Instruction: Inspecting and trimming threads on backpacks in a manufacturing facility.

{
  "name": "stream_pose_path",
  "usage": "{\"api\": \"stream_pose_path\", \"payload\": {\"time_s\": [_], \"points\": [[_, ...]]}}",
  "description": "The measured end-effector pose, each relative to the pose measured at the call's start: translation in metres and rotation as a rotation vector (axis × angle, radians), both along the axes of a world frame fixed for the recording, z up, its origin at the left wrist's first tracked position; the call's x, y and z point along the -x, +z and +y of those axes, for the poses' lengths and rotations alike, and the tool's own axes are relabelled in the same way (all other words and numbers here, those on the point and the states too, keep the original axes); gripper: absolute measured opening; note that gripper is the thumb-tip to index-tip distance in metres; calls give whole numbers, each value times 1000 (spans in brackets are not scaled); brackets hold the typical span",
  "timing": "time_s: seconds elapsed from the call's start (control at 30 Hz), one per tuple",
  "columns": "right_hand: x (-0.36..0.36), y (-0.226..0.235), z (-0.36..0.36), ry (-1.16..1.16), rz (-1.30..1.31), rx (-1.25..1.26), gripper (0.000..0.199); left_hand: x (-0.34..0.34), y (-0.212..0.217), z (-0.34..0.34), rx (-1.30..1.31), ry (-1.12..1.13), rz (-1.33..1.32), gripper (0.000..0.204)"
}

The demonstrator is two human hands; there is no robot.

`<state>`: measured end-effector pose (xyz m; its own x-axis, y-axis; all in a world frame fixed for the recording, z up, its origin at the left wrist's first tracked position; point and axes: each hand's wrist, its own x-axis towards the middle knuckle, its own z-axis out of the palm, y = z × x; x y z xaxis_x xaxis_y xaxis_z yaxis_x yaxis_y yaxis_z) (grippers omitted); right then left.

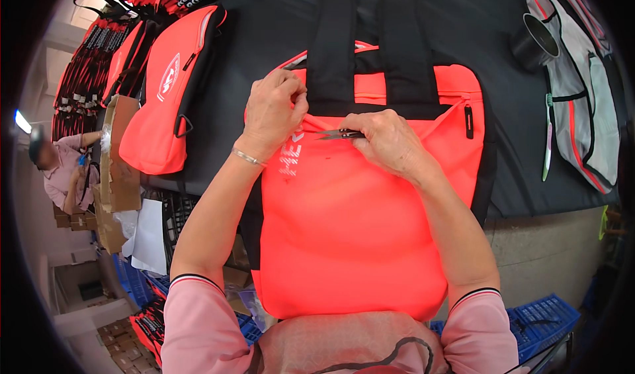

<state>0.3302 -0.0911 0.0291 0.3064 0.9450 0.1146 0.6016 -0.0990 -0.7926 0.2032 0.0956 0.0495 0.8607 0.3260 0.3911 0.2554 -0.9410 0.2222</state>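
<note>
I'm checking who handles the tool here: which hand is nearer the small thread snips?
Right. The right hand holds the thread snips, blades pointing left; the left hand pinches the orange bag fabric just beyond their tips.

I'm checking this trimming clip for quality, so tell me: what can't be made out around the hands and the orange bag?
- Head view: the snips' handle, hidden inside the right hand.
- What the left hand pinches, covered by its fingertips; any thread is too small.
- The orange bag's lower edge, behind the person's pink top.
- The strap tops, cut off by the upper edge.
</note>
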Motion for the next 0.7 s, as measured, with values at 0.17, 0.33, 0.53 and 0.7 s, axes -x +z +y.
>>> {"api": "stream_pose_path", "payload": {"time_s": [0.17,0.33,0.53,0.7], "points": [[4,-1,-1,27,8,11,20,8,9,-2,85,-24,94,12],[4,-3,-1,21,-20,-32,20,6,8,-10,-145,-78,211,11],[5,0,0,17,-36,-36,22,3,8,-7,-93,-4,260,3],[3,-1,1,1,-23,-22,21,-2,-1,-1,-117,-36,225,6]]}}
